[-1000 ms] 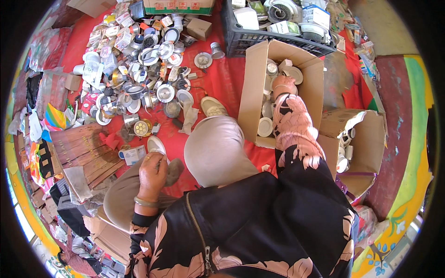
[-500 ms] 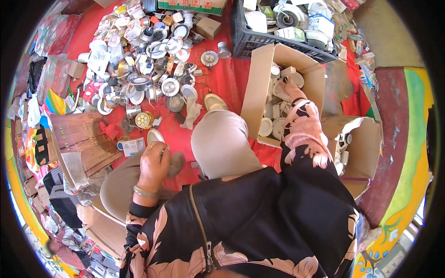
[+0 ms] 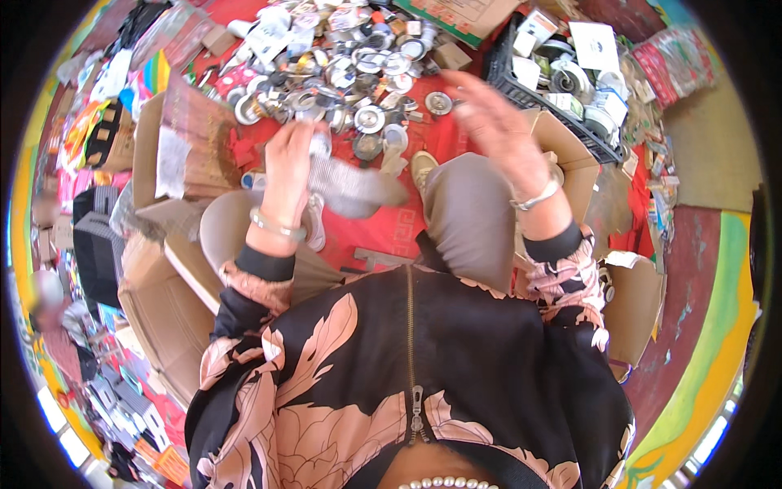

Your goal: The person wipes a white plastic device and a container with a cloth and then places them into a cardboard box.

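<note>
My left hand (image 3: 287,163) is closed near the left edge of the pile. Its fingers are on the whitish end of a long grey ribbed object (image 3: 354,187), which slants down to the right over the red mat. Motion blurs this object, so its exact kind is unclear. My right hand (image 3: 501,134) is raised above my right knee with its fingers stretched out and smeared. Nothing shows in that hand. Beyond both hands lies a heap of round light fittings (image 3: 342,73), white, silver and grey. A lone downlight (image 3: 438,103) rests beside the right fingertips.
A black plastic crate (image 3: 509,77) with boxes and lamps stands at the far right. In front of it is an open cardboard box (image 3: 578,167), partly behind my right hand. Another open carton (image 3: 639,306) sits by my right elbow, and a large one (image 3: 167,326) at my left.
My right hand has come out of the cardboard box and moved left. My left hand is farther forward, now gripping the grey ribbed object. The whole view has shifted.
</note>
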### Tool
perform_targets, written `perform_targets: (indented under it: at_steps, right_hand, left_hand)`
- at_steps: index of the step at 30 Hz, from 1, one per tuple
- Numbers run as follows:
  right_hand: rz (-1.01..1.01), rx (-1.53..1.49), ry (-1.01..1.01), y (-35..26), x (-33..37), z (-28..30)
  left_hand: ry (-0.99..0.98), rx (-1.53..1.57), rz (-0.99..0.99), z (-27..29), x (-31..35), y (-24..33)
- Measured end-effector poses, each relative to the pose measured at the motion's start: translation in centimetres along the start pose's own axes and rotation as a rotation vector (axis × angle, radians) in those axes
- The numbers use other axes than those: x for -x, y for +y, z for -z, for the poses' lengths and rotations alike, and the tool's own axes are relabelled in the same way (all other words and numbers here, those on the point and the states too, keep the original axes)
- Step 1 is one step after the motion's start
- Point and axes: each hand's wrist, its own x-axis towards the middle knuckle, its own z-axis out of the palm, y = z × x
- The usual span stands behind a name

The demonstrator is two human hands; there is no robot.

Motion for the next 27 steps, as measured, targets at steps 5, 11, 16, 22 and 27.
perform_targets:
  at_steps: [5, 11, 16, 22, 27]
  right_hand:
    - [0.064, -0.040, -0.296, -3.2, -2.7, -8.9]
    - [-0.285, -0.743, 0.455, 1.8, -8.4, -5.7]
    - [-0.400, -0.832, 0.547, 4.6, -9.2, -3.6]
    - [-0.325, -0.800, 0.559, 4.0, -9.2, -1.3]
    - [-0.431, -0.795, 0.758, 6.9, -6.8, 3.1]
  left_hand:
    - [-0.048, -0.642, -0.834, 0.1, -1.4, 4.6]
    - [0.106, 0.205, -0.184, -1.5, -5.4, 2.8]
    - [-0.531, -1.559, -0.563, -3.7, -8.7, -16.5]
    - [-0.407, -0.681, 0.192, -7.6, -7.5, -39.4]
    - [-0.304, -0.570, 0.326, -9.1, -6.4, -39.4]
